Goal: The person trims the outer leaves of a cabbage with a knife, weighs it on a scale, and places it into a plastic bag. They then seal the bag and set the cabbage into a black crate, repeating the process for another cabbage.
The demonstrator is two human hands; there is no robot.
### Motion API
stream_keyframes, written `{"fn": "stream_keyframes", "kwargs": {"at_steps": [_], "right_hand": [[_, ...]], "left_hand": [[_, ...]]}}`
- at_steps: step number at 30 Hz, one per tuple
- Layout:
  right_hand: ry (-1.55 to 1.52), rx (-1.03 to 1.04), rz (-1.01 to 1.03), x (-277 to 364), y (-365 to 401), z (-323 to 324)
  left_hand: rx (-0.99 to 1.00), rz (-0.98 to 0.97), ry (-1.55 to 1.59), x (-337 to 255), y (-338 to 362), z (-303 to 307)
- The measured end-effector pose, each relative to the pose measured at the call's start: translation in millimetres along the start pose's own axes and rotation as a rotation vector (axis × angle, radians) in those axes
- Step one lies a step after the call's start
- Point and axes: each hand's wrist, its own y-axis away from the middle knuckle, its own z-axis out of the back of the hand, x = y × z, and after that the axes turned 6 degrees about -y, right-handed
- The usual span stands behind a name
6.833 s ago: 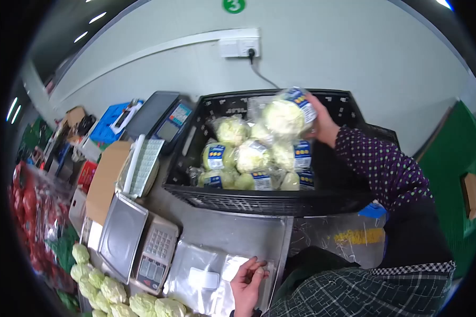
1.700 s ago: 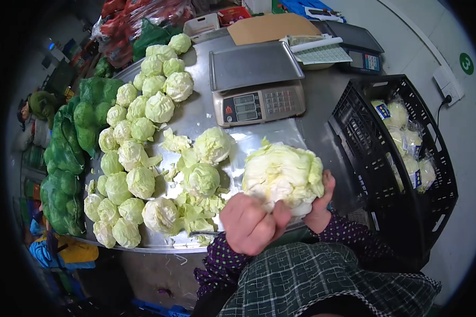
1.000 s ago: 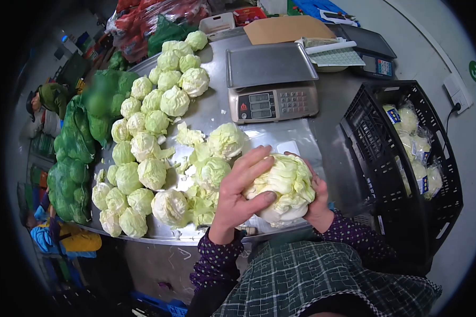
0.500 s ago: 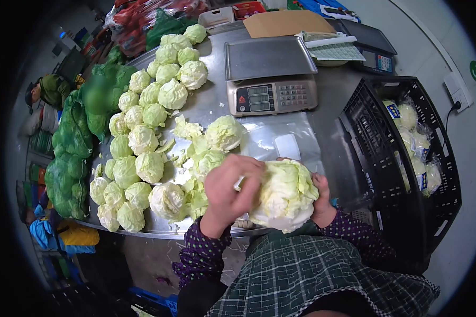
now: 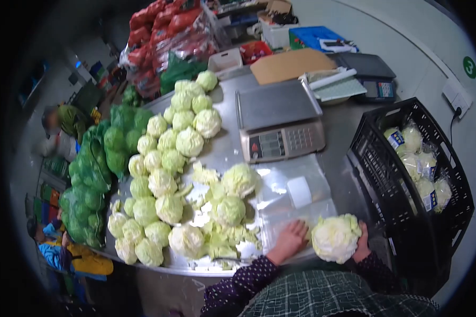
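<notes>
A pale cabbage [image 5: 336, 239] with leafy top sits at the table's front edge, with my right hand [image 5: 362, 244] gripping its right side. My left hand [image 5: 291, 240] is just left of that cabbage, apart from it, fingers stretched over the clear plastic bags [image 5: 275, 203]. On the bags lies a small white square [image 5: 300, 191]. Left of the bags are two more cabbages, one pale [image 5: 239, 180] and one greener [image 5: 230, 210], among loose leaves [image 5: 225, 240]. A knife-like dark strip [image 5: 231, 259] lies by the front edge, partly under leaves.
Rows of cabbages [image 5: 169, 208] cover the table's left side, with green net sacks [image 5: 84, 195] beyond. A scale [image 5: 283, 140] stands behind the bags. At right, a black crate [image 5: 402, 211] holds wrapped cabbages [image 5: 426, 169]. Two people [image 5: 71, 124] are at far left.
The cabbage has moved right and down onto the front edge, in my right hand. My left hand has left it and gone to the bags. The view has tilted up.
</notes>
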Motion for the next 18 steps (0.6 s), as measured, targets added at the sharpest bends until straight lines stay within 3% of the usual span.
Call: {"fn": "stream_keyframes", "kwargs": {"at_steps": [1,4,5,12,15,18], "right_hand": [[-0.008,0.015,0.026,-4,4,13],[0.061,-0.079,0.041,-11,12,28],[0.069,-0.103,0.021,-14,17,21],[-0.127,-0.14,-0.074,-31,11,41],[-0.14,-0.147,-0.092,-35,3,46],[-0.138,-0.145,-0.101,-44,-7,60]], "left_hand": [[0.231,0.02,0.047,-2,3,-7],[0.299,0.004,0.029,2,6,-14],[0.2,0.027,0.079,0,5,-11],[0.292,-0.077,-0.01,5,7,-16],[0.293,0.021,0.034,-3,2,-3],[0.203,-0.11,-0.098,1,5,-7]]}}
